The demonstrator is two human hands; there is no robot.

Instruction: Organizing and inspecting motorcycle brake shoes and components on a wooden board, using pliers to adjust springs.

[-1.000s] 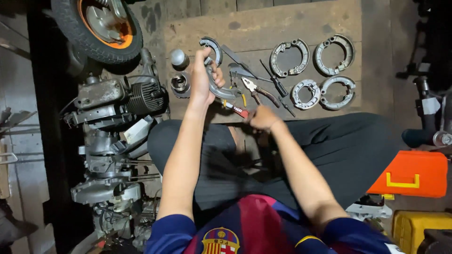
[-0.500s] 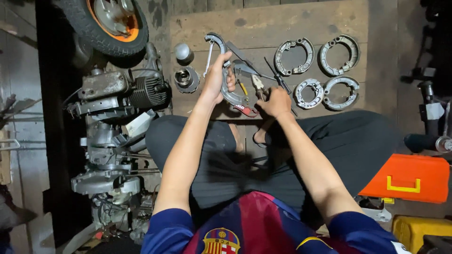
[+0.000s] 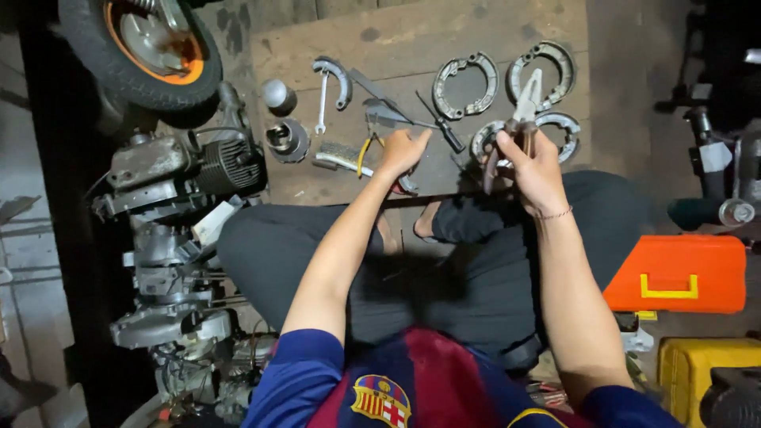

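The right hand point(image 3: 533, 162) is clenched around a pair of pliers point(image 3: 519, 119), raised above the brake shoes point(image 3: 507, 99) on the wooden board point(image 3: 412, 32). The left hand point(image 3: 403, 150) rests loosely open, fingers down, among a screwdriver point(image 3: 440, 127) and wire brush point(image 3: 337, 156).

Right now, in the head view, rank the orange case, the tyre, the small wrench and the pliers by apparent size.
1. Tyre, partly cropped.
2. Orange case.
3. Pliers, held nearer the camera in the right hand.
4. Small wrench.
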